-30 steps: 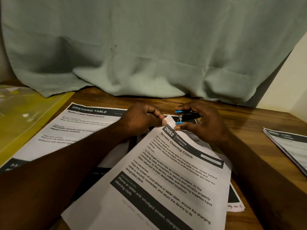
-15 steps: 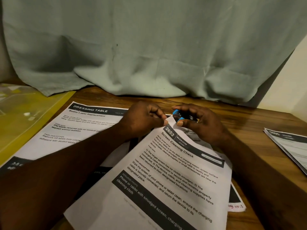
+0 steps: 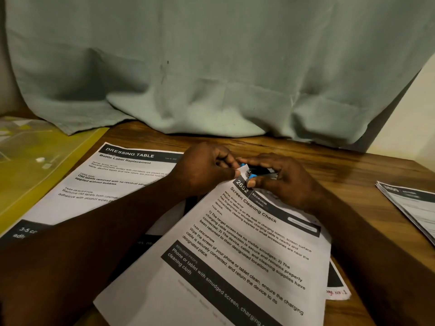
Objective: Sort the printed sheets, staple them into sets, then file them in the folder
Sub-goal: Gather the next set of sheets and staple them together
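Three lots of paper lie on the wooden table. At the left edge of the frame the yellow folder lies flat, and just right of it is a sheet headed "Dressing Table". At centre the left hand has its fingers curled and pinches the top corner of the set headed "Screen Cleaning Check". The set runs from the centre down to the bottom edge (a page with a red handwritten note peeks out under its lower right corner). Touching that hand from the right, the right hand grips a small stapler with blue tips, fingers over it and thumb beneath. The stapler's mouth sits on the pinched corner; how far it is squeezed cannot be told. At the right edge, well apart, lies another stack. A pale green cloth fills the upper frame, its hem on the table.
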